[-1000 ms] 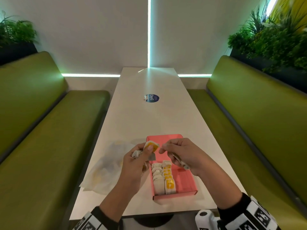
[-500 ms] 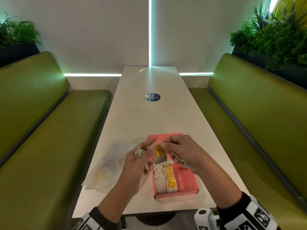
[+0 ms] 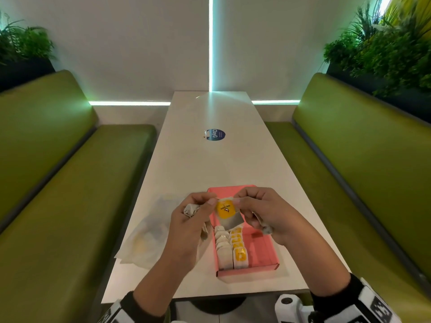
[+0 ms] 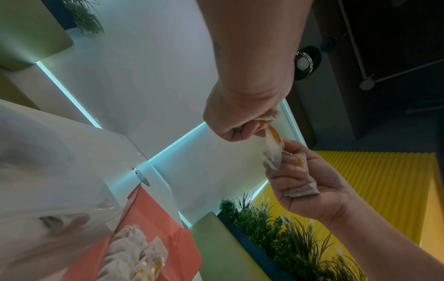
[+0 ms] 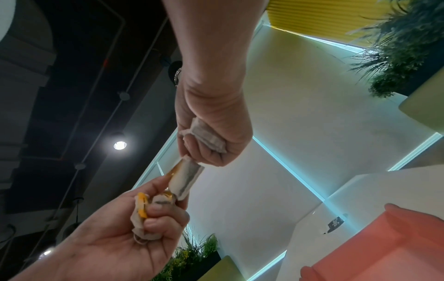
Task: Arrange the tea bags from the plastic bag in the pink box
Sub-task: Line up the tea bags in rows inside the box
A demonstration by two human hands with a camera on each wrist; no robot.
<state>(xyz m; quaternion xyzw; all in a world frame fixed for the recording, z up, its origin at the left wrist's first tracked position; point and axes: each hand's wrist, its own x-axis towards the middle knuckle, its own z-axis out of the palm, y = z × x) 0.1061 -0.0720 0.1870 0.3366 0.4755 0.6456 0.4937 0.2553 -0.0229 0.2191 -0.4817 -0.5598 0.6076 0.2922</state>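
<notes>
Bag [image 3: 227, 213] pinched at top edge by left grip [image 3: 189, 226] and right grip [image 3: 264, 214], spares in both palms | light, limp, tearable | box [image 3: 261, 250] below grips

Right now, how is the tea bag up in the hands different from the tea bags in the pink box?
The held tea bag hangs in the air, pinched between both hands; the boxed tea bags stand packed in two rows in the pink box. The held tea bag shows its whole yellow tag; the boxed tea bags overlap. All are white with yellow tags.
</notes>
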